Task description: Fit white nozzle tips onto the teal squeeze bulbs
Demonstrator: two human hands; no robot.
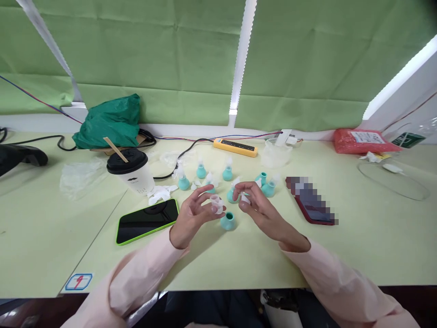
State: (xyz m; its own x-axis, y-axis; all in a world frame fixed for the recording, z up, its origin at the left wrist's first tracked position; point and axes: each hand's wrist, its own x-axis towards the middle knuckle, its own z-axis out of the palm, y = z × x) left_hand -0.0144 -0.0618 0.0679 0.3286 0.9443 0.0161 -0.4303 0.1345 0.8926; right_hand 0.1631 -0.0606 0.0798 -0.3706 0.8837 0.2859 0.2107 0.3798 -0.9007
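Observation:
Between the thumb and fingers of my left hand (200,209) is a small translucent plastic cup-shaped piece (216,204). My right hand (261,207) pinches a small white plastic piece (245,198) a short way to the right of it; its exact shape is partly hidden by the fingers. Just below and between both hands, a teal rubber bulb (228,221) stands upright with its round hole facing up. Behind the hands stand several more teal bulbs, such as one teal bulb with a clear top (183,182). Another teal bulb (262,176) shows a bare opening.
At left are a lidded paper cup (134,175) with a stirrer, a green-cased phone (146,222) and crumpled tissue (161,194). A red-cased phone (312,202) lies right. Farther back are a yellow power strip (235,148), a green bag (109,122) and a red package (363,141).

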